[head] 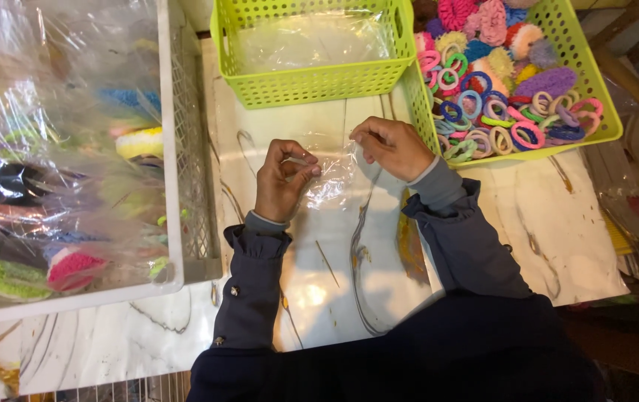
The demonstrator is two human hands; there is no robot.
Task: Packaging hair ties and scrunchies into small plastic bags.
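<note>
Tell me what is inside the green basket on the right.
The green basket holds a heap of colourful hair ties and fluffy scrunchies. Whatever lies beneath the top layer, and the basket floor, is covered.

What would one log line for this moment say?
left hand: pinching clear plastic bag | right hand: pinching same bag | near: green basket of hair ties, marble table

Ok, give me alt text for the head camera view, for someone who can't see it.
Two hands, left hand and right hand, pinch a clear bag over a marble table. Behind are a green basket of clear bags and another basket of colourful hair ties; a white crate sits left.
</note>
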